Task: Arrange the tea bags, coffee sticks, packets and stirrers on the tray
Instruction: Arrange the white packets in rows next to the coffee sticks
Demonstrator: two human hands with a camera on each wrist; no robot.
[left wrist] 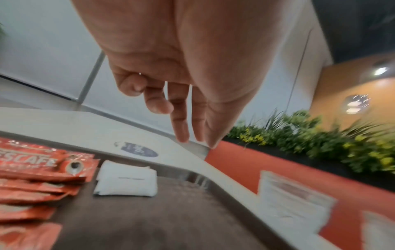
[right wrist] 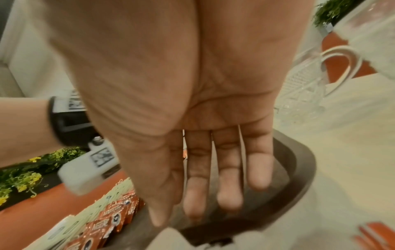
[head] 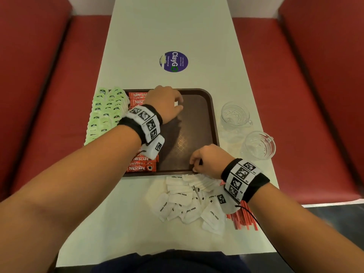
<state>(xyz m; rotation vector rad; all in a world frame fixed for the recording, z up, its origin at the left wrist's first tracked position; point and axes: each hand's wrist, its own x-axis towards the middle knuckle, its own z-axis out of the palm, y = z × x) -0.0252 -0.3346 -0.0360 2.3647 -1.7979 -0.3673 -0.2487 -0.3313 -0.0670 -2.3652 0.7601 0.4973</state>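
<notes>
From the head view, a dark brown plastic tray [head: 208, 115] sits on a white table [head: 169, 36], red coffee sticks [head: 140, 165] lined along its left side, pale green tea bags [head: 104, 113] beside it, white sugar packets [head: 183, 198] and red stirrers [head: 244, 219] heaped nearer the person. The left wrist view shows the left hand [left wrist: 171, 71] empty, fingers loose, above two white packets [left wrist: 126, 181] on the tray. The right wrist view shows the right hand [right wrist: 192, 118] spread, fingers straight over the tray's near corner.
</notes>
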